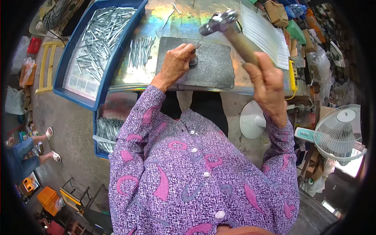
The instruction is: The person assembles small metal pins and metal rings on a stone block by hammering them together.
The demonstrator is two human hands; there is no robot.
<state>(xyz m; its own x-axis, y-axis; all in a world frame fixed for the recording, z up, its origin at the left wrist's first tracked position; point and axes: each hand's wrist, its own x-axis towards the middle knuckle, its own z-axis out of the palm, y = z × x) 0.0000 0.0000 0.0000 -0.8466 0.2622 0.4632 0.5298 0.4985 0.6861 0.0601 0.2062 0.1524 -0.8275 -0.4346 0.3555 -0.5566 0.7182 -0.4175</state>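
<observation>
My right hand grips a hammer by its wooden handle. Its shiny metal head is raised over the far right part of a dark grey slab lying on the table. Over the slab's left part my left hand is closed, thumb and fingers pinched together. A small dark tip shows at the fingertips, but what they hold is too small to name. Just beside these fingers a dark round piece rests on the slab, partly covered by the hand. Left of the slab several thin silvery metal rods lie side by side.
A blue tray of loose metal rods stands at the left, with another blue bin below. White ribbed sheet and a yellow power strip lie at the right. A white fan stands further right; another person's legs show far left.
</observation>
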